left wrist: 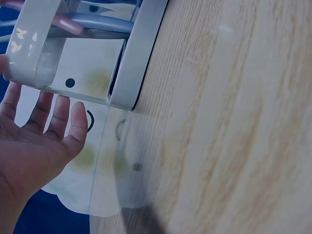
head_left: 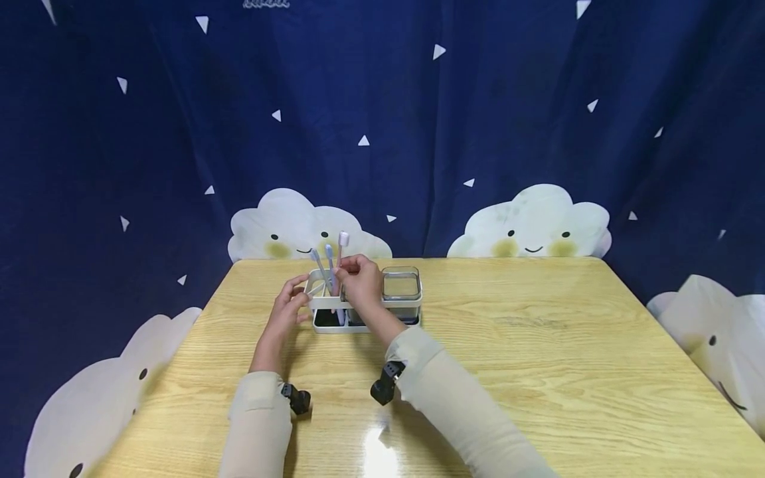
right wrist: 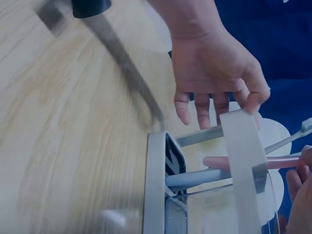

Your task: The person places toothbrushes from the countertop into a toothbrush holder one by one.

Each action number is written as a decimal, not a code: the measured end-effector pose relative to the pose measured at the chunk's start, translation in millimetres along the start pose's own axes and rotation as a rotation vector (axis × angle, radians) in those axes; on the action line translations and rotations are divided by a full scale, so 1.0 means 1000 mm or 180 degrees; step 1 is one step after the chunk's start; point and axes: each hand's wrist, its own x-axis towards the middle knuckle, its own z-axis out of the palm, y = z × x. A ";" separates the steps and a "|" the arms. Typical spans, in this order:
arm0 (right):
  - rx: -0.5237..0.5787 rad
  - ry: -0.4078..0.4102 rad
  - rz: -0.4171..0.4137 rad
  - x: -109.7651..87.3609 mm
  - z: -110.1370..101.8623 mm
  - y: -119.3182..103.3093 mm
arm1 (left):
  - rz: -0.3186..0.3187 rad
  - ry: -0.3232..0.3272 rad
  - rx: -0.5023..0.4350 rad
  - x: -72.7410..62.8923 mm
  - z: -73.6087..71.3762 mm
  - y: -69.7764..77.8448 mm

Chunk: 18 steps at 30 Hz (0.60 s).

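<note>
A white two-level toothbrush holder (head_left: 326, 303) stands on the table, upper rail above a dark-lined base. My left hand (head_left: 289, 309) holds the rail's left end between thumb and index finger; its other fingers extend beside the frame in the left wrist view. With thumb and fingertips, my right hand (head_left: 362, 287) pinches a pink toothbrush (right wrist: 282, 163), its handle end hanging inside the rail above the base. A blue toothbrush (left wrist: 105, 22) and a grey toothbrush (left wrist: 92, 34) lean in the same left section. A clear cup (head_left: 402, 287) sits in the right section.
The wooden table (head_left: 526, 358) extends on both sides of the holder and in front of it. Behind it hangs a dark blue curtain (head_left: 382, 86) with white triangles and cloud shapes. Black wrist cameras (head_left: 385, 384) stick out from both sleeves.
</note>
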 end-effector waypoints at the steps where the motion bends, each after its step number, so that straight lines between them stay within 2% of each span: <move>1: -0.0082 -0.0028 -0.0021 -0.001 0.001 0.001 | 0.0000 0.0000 -0.0004 0.000 0.000 0.000; 9: -0.0347 -0.0173 -0.0156 -0.007 0.005 0.009 | 0.0020 -0.0025 0.0029 -0.001 -0.001 0.003; 18: -0.0974 -0.0254 -0.0610 -0.015 0.010 0.015 | -0.0019 -0.0023 -0.0075 0.000 -0.001 0.000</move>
